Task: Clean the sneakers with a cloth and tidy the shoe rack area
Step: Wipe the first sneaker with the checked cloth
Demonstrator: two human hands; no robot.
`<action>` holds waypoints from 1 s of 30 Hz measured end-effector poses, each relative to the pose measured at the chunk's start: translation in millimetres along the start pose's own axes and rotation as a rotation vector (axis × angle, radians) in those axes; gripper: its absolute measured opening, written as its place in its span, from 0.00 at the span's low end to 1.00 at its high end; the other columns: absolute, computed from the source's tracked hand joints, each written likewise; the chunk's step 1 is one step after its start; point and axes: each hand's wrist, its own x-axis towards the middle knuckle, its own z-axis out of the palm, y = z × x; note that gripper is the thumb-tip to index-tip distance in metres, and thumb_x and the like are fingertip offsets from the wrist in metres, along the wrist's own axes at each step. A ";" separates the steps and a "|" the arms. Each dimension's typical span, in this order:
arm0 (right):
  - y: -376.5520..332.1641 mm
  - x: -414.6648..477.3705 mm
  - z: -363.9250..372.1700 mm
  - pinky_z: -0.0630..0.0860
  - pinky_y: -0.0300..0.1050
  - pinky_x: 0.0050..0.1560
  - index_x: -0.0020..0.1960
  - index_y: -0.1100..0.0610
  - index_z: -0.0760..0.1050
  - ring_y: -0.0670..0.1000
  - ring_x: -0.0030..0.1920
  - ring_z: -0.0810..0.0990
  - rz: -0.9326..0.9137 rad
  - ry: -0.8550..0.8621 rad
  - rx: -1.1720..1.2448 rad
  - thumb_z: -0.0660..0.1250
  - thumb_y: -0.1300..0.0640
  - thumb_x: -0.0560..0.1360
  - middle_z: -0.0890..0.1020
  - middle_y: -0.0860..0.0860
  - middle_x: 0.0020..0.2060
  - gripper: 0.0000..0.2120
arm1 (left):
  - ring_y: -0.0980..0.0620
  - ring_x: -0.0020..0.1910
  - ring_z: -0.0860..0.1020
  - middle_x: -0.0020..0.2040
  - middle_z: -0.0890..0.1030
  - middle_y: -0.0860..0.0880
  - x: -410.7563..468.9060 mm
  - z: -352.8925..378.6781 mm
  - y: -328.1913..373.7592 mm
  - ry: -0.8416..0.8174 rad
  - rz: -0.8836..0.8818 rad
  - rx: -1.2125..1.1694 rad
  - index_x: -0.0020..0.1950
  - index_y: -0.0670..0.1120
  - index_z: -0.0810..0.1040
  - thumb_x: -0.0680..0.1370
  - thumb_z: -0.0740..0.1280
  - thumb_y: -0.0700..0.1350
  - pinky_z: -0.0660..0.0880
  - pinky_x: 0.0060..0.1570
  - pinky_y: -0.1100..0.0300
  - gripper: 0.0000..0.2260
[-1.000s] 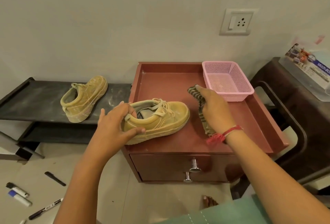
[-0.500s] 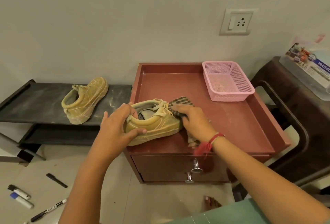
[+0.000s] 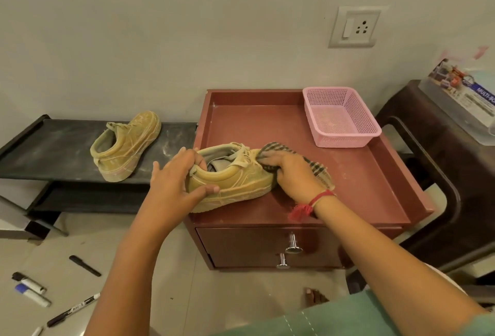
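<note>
A tan sneaker (image 3: 233,182) lies on its sole at the front left of the red-brown cabinet top (image 3: 348,174), toe pointing right. My left hand (image 3: 176,182) grips its heel, thumb along the side. My right hand (image 3: 292,172) presses a checked cloth (image 3: 318,172) over the toe, which is hidden beneath it. The second tan sneaker (image 3: 126,145) stands on the black shoe rack (image 3: 40,148) to the left, untouched.
A pink mesh basket (image 3: 340,118) sits at the cabinet's back right. Several markers (image 3: 32,288) and a pen (image 3: 72,310) lie on the tiled floor at lower left. A dark stool (image 3: 428,174) with a boxed item (image 3: 466,94) stands on the right. A bare foot (image 3: 313,296) is below the cabinet.
My right hand brought the cloth from mid-cabinet leftward onto the sneaker's toe and now covers it. My left hand stayed on the heel.
</note>
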 end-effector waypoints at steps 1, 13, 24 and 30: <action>-2.9 -2.6 0.1 0.60 0.34 0.67 0.60 0.59 0.77 0.51 0.65 0.72 -0.038 -0.035 0.044 0.56 0.75 0.67 0.76 0.53 0.63 0.26 | 0.45 0.69 0.69 0.47 0.76 0.62 -1.8 -0.2 -1.1 0.005 0.004 0.001 0.42 0.55 0.68 0.69 0.75 0.48 0.44 0.73 0.37 0.15; 6.4 -9.1 -11.9 0.65 0.43 0.68 0.61 0.56 0.77 0.52 0.64 0.73 -0.047 -0.058 -0.024 0.57 0.72 0.69 0.78 0.52 0.61 0.25 | 0.53 0.75 0.57 0.59 0.78 0.54 -4.0 -2.0 -3.3 0.016 0.024 0.065 0.41 0.55 0.70 0.67 0.76 0.50 0.37 0.73 0.41 0.15; 10.1 -9.3 -38.9 0.69 0.45 0.64 0.62 0.54 0.76 0.53 0.59 0.76 0.071 0.243 0.170 0.57 0.72 0.70 0.80 0.53 0.58 0.26 | 0.66 0.71 0.61 0.55 0.79 0.65 6.1 -18.8 -7.7 -0.095 -0.045 -0.072 0.40 0.57 0.74 0.58 0.75 0.61 0.50 0.72 0.34 0.17; 1.1 -10.6 -11.9 0.72 0.50 0.56 0.61 0.51 0.77 0.55 0.55 0.74 -0.218 -0.007 -0.053 0.63 0.62 0.74 0.78 0.52 0.55 0.16 | 0.65 0.65 0.70 0.51 0.80 0.66 10.9 -20.5 2.4 -0.128 -0.069 -0.201 0.37 0.54 0.75 0.59 0.80 0.53 0.67 0.62 0.58 0.16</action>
